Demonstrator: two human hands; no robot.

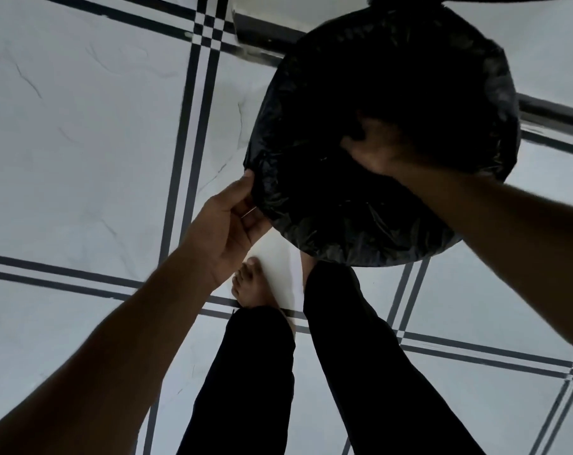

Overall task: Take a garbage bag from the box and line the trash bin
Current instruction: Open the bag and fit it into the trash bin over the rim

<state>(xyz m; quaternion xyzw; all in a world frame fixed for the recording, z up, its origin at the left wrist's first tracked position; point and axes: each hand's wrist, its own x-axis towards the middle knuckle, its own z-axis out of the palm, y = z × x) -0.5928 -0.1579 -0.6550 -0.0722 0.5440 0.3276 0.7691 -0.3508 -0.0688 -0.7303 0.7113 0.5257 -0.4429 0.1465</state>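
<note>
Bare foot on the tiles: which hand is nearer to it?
Left. The left hand grips the bag's edge just above the bare foot; the right hand is farther, inside the bag.

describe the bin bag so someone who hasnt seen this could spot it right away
Start from the white tiled floor with dark stripes. In the upper right sits a round bin; the garbage bag is the crinkled glossy black plastic over its rim, the only shiny wrinkled surface here.
</note>
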